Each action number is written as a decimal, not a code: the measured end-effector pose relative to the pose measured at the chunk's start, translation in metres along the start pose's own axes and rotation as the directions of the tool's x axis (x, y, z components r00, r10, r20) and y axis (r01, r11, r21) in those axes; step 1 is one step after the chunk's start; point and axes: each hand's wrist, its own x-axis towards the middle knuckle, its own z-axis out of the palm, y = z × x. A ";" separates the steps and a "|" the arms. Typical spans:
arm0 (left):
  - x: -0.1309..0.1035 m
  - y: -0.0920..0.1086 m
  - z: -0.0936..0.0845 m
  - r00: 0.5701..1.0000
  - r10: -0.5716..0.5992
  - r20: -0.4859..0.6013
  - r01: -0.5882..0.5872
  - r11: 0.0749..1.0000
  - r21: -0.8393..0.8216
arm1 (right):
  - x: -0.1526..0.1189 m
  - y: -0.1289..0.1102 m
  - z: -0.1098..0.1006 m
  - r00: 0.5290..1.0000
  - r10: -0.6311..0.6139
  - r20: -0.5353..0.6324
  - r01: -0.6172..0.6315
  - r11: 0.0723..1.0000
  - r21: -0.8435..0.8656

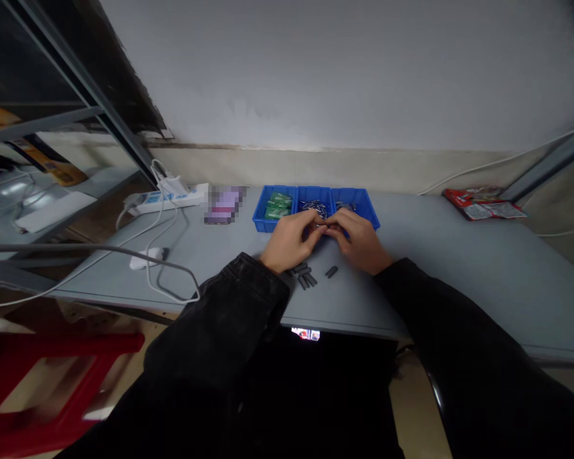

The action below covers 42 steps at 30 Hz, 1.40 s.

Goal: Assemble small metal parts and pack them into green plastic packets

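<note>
My left hand (291, 241) and my right hand (357, 240) meet fingertip to fingertip just in front of the blue bins. Both are closed in a pinch, and whatever lies between the fingers is too small to make out. Under my left hand several dark grey cylindrical pieces (307, 278) lie in a loose pile on the table. One more grey piece (331, 272) lies apart, to the right of the pile. The middle blue bin (314, 190) holds small shiny metal parts (316, 206). Dark small parts (347, 206) are in the right blue bin (370, 207), partly hidden by my right hand.
Green packets (278, 205) fill the left blue bin (265, 224). Left of it are a purple phone-like item (224, 205), a white power strip (172, 200) with cables, and a white case (146, 258). A red packet (483, 204) lies far right. A red stool (71, 344) stands below.
</note>
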 end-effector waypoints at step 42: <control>0.000 0.001 -0.002 0.999 0.021 -0.025 -0.023 0.998 -0.065 | 0.001 -0.001 0.004 1.000 0.006 -0.008 -0.006 0.999 -0.042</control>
